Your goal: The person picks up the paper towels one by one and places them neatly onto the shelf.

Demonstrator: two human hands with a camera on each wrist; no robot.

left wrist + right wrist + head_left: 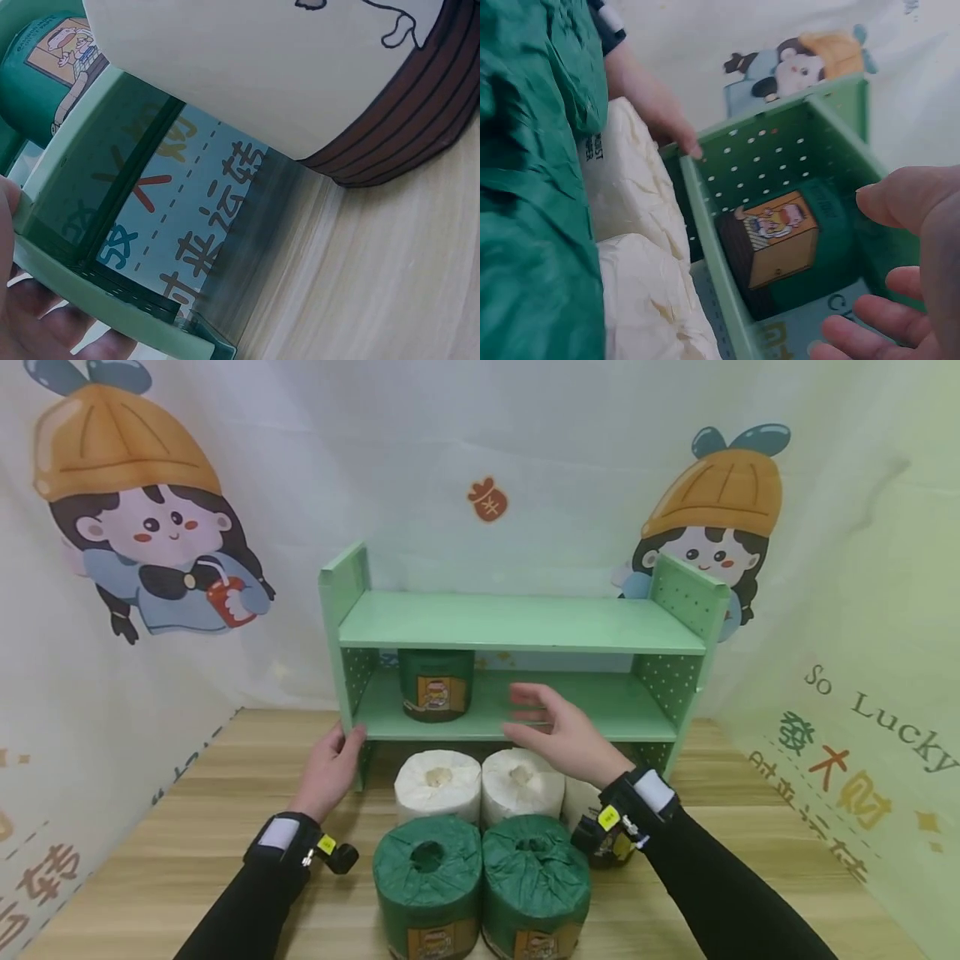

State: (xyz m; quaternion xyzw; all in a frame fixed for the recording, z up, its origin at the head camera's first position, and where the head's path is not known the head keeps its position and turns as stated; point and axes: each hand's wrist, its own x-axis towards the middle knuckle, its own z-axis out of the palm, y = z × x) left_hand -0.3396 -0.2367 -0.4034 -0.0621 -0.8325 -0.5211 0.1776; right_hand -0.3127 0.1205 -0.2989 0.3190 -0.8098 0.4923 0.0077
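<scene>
A light green two-tier shelf [517, 620] stands at the back of the table. My left hand [330, 768] grips the lower left edge of its side panel, fingers behind and thumb in front, as the left wrist view shows. On the shelf's lower tier sits a green-wrapped toilet roll [437, 687], left of the middle. To its right, my right hand [566, 731] hovers before the tier with fingers spread and nothing in them. Below it are white toilet rolls [438, 783], with two green toilet rolls [427, 868] standing closer to me.
Another white roll [581, 802] is partly hidden behind my right wrist. Wood-grain table [750, 843] extends to both sides. A printed cloth [420, 468] hangs behind the shelf and along the sides.
</scene>
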